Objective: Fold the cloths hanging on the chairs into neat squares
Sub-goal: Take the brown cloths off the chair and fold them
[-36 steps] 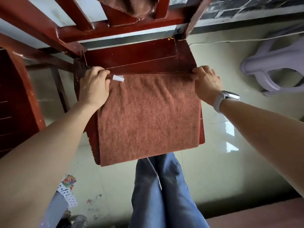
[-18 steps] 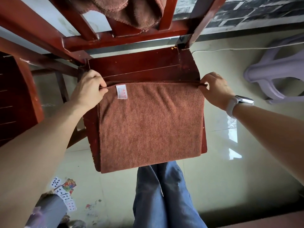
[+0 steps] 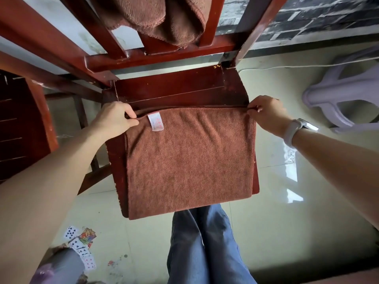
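A pale lilac plastic stool (image 3: pixel 336 99) stands on the glossy tiled floor (image 3: pixel 287 232), well to the right of the fingers of the right hand (image 3: pixel 268 114). A white cable (image 3: pixel 307 65) runs along the floor beyond those fingers, below a dark brick wall (image 3: pixel 317 19). Playing cards (image 3: pixel 82 249) lie scattered far below the left hand (image 3: pixel 114 119) and its fingers.
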### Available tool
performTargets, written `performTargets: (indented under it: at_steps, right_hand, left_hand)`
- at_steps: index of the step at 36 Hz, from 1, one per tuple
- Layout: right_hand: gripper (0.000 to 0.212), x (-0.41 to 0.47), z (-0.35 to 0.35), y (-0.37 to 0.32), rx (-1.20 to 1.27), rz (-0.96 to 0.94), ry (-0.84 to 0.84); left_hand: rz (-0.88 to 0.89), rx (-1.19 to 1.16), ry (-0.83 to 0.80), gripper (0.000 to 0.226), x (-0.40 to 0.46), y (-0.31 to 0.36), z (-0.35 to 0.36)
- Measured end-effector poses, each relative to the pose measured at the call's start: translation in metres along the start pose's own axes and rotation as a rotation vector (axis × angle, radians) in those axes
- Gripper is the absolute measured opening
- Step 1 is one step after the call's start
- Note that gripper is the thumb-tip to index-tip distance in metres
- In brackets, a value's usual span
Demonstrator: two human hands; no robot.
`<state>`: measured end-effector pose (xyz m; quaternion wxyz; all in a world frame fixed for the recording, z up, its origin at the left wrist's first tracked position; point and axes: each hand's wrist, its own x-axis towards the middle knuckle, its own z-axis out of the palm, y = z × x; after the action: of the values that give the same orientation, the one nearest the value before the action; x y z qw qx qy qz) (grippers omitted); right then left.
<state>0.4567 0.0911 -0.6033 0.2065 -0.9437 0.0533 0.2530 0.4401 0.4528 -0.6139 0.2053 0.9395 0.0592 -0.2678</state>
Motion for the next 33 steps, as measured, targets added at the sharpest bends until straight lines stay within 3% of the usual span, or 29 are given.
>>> performTargets:
  at_steps: [25,33]
  right_hand:
    - [0.016,-0.128,-0.068,-0.008,0.104,-0.02,0.175]
    - [0.014,-0.197,-0.11,-0.003,0.116,-0.099,0.227]
  left_hand:
    - [0.136,-0.302,0.243,0.013,-0.144,0.022,-0.05]
    - [0.277,-0.126,0.326,0.009,-0.222,0.058,-0.087]
